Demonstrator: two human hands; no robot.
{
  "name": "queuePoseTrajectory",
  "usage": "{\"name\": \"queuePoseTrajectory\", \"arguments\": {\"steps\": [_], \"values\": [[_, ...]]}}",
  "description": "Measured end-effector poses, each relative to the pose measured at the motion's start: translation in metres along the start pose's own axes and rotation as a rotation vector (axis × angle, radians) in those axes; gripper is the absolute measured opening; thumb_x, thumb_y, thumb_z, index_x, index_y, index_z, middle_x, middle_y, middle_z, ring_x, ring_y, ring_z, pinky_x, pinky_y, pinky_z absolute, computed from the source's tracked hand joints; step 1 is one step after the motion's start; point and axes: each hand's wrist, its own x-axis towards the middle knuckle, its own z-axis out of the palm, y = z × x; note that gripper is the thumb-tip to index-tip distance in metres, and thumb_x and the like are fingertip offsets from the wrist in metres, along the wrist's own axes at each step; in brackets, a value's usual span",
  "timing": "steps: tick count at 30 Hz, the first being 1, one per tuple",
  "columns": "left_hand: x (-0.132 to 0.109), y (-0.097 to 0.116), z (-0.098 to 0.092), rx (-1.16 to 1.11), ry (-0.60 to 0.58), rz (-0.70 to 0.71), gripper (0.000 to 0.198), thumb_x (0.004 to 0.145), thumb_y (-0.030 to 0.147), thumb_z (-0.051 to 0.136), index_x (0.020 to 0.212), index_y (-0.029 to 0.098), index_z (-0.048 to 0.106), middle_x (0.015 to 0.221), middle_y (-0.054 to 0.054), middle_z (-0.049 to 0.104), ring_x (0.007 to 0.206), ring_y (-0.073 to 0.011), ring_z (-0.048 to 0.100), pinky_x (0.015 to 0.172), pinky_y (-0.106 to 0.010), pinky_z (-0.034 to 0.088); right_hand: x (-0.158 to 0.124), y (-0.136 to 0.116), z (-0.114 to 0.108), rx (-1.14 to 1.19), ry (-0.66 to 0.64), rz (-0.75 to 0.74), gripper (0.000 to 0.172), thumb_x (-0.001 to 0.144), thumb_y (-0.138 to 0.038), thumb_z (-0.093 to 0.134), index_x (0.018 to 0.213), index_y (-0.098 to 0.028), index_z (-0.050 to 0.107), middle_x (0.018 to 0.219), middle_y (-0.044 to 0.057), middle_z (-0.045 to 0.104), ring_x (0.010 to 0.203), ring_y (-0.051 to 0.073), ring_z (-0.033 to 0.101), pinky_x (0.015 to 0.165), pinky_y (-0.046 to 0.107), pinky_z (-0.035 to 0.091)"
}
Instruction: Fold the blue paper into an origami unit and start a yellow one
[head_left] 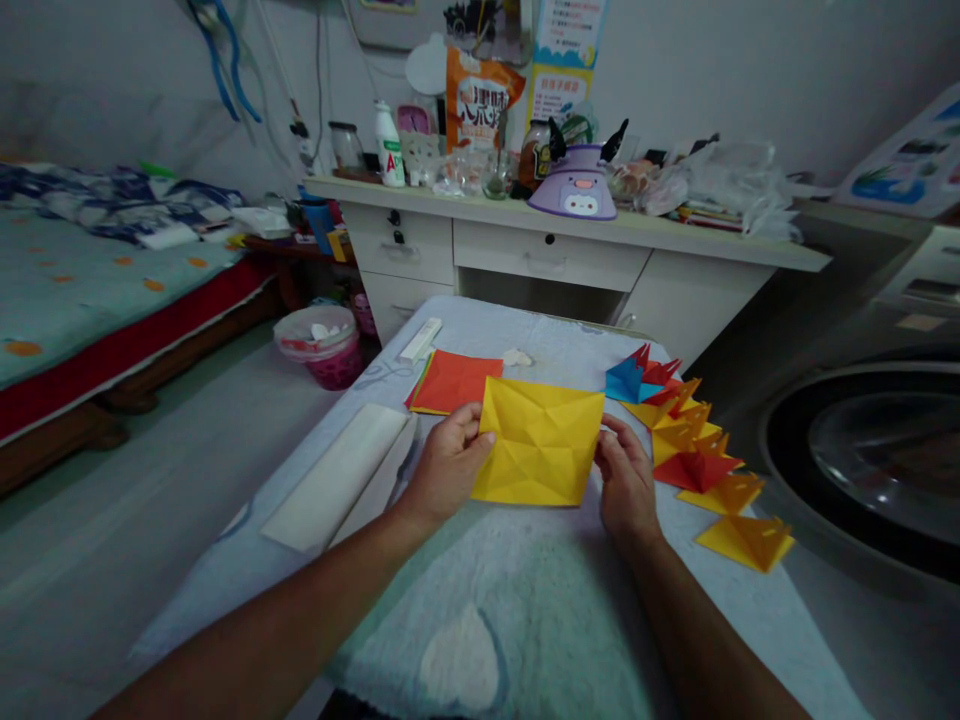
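Observation:
A square sheet of yellow origami paper [538, 442], marked by crossing creases, is spread out flat between my hands above the cloth-covered table. My left hand [450, 460] pinches its left edge, thumb on the front face. At the right edge, my right hand [627, 478] grips the sheet with thumb and fingers. Behind the sheet lies a stack of coloured paper [457, 380], orange-red on top. Along the table's right side runs a row of folded paper pieces [697, 468] in yellow, red and blue.
A long white folded strip [337, 480] lies left on the table [450, 580], with a small white box [421, 340] beyond it. Behind stands a desk [480, 212] crowded with bottles, bags and a purple visor [576, 185]. A washing machine [885, 400] is right; a bed [112, 300] and pink bucket [330, 360] are left.

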Motion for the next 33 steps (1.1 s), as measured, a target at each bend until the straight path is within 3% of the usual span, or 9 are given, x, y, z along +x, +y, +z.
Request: {"name": "queuePoseTrajectory", "arguments": {"steps": [4, 9, 13, 20, 23, 25, 27, 29, 33], "values": [[-0.001, -0.016, 0.001, -0.090, 0.030, -0.096, 0.041, 0.078, 0.030, 0.057, 0.117, 0.021, 0.051, 0.105, -0.007, 0.073, 0.092, -0.0234, 0.071, 0.077, -0.035, 0.057, 0.001, 0.000, 0.002, 0.071, -0.027, 0.070, 0.031, 0.080, -0.039, 0.064, 0.106, -0.024, 0.056, 0.070, -0.003, 0.062, 0.059, 0.013, 0.057, 0.056, 0.024, 0.044], [0.002, -0.036, -0.002, -0.078, 0.064, -0.162, 0.053, 0.070, 0.021, 0.060, 0.120, 0.021, 0.043, 0.101, -0.006, 0.071, 0.080, -0.0197, 0.071, 0.070, -0.031, 0.056, 0.001, 0.007, 0.005, 0.014, -0.087, 0.125, 0.045, 0.079, -0.038, 0.064, 0.119, -0.025, 0.046, 0.067, -0.006, 0.056, 0.057, 0.014, 0.055, 0.055, 0.025, 0.044], [0.000, -0.051, -0.004, 0.107, 0.077, -0.086, 0.064, 0.071, 0.015, 0.059, 0.131, 0.021, 0.038, 0.099, -0.005, 0.069, 0.081, -0.0170, 0.069, 0.072, -0.028, 0.053, 0.000, 0.009, 0.003, -0.271, -0.094, 0.063, 0.052, 0.082, -0.034, 0.058, 0.129, -0.021, 0.040, 0.064, -0.008, 0.050, 0.053, 0.012, 0.049, 0.049, 0.022, 0.036], [-0.003, -0.051, -0.010, 0.591, 0.061, 0.114, 0.046, 0.077, 0.011, 0.055, 0.122, 0.019, 0.054, 0.117, -0.007, 0.065, 0.105, -0.0208, 0.062, 0.093, -0.034, 0.049, 0.001, 0.006, 0.002, -0.684, -0.126, -0.033, 0.044, 0.082, -0.030, 0.053, 0.124, -0.016, 0.048, 0.064, -0.006, 0.047, 0.054, 0.013, 0.048, 0.053, 0.025, 0.037], [-0.005, -0.048, -0.011, 0.812, 0.072, 0.249, 0.044, 0.074, 0.006, 0.057, 0.117, 0.017, 0.058, 0.123, -0.010, 0.060, 0.116, -0.0248, 0.054, 0.104, -0.042, 0.042, 0.001, 0.011, 0.001, -0.804, -0.138, -0.070, 0.047, 0.080, -0.027, 0.053, 0.125, -0.015, 0.048, 0.076, 0.000, 0.056, 0.065, 0.018, 0.055, 0.062, 0.030, 0.045], [-0.007, -0.046, -0.010, 0.925, 0.083, 0.326, 0.044, 0.073, 0.006, 0.059, 0.115, 0.017, 0.060, 0.128, -0.011, 0.055, 0.120, -0.0273, 0.049, 0.106, -0.045, 0.040, 0.002, 0.015, -0.001, -0.898, -0.111, -0.169, 0.051, 0.077, -0.027, 0.056, 0.126, -0.014, 0.050, 0.098, 0.010, 0.059, 0.087, 0.024, 0.058, 0.078, 0.038, 0.048], [-0.009, -0.044, -0.010, 0.986, 0.070, 0.370, 0.044, 0.073, 0.005, 0.059, 0.115, 0.018, 0.061, 0.130, -0.010, 0.053, 0.120, -0.0280, 0.048, 0.105, -0.046, 0.041, 0.002, 0.016, -0.003, -0.973, -0.063, -0.285, 0.053, 0.076, -0.027, 0.059, 0.126, -0.013, 0.051, 0.117, 0.017, 0.054, 0.108, 0.031, 0.051, 0.092, 0.047, 0.044], [-0.012, -0.043, -0.009, 1.002, 0.034, 0.391, 0.041, 0.075, 0.004, 0.057, 0.113, 0.019, 0.061, 0.128, -0.009, 0.055, 0.118, -0.0274, 0.049, 0.104, -0.046, 0.042, 0.002, 0.014, -0.005, -0.985, -0.055, -0.373, 0.048, 0.078, -0.025, 0.059, 0.124, -0.014, 0.053, 0.123, 0.018, 0.050, 0.115, 0.032, 0.046, 0.098, 0.050, 0.040], [-0.014, -0.042, -0.009, 0.989, 0.018, 0.376, 0.035, 0.078, 0.006, 0.054, 0.110, 0.019, 0.062, 0.128, -0.010, 0.055, 0.120, -0.0265, 0.051, 0.105, -0.044, 0.043, 0.000, 0.004, -0.005, -0.885, -0.169, -0.503, 0.025, 0.084, -0.021, 0.054, 0.108, -0.020, 0.061, 0.117, 0.012, 0.057, 0.113, 0.028, 0.049, 0.098, 0.047, 0.040]]}}
